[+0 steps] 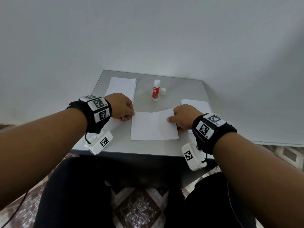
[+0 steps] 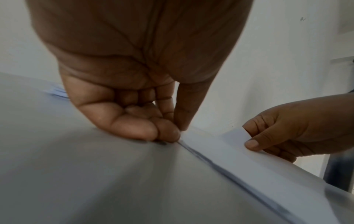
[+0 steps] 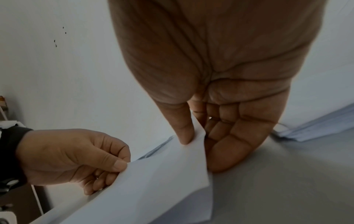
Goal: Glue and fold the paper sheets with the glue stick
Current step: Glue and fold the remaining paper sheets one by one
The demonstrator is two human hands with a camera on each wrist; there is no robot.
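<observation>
The sheet [image 1: 153, 127] lies at the near middle of the desk [image 1: 184, 89], its right half lifted and curling over toward the left. It seems to sit on another sheet or two, since a thin edge shows beneath it along the left side, but I cannot tell how many.

The right hand [image 1: 182, 117] pinches the raised right edge, thumb on top and fingers curled underneath. The left hand [image 1: 121, 107] pinches the left edge at its far corner between thumb and forefinger, the other fingers curled with the knuckles down on the desk.

This looks like the folding step, with the flap partway over. Whether glue is already on the paper I cannot see.

The next move calls for bringing the right edge across to meet the left one squarely, while the left hand keeps that corner from sliding, then pressing a crease along the middle.

Beyond the sheet the glue stick [image 1: 155, 90] stands upright and uncapped, its cap [image 1: 163, 91] just beside it. A stack [image 1: 122, 88] lies at the far left and another pile [image 1: 195, 104] behind the right hand.
</observation>
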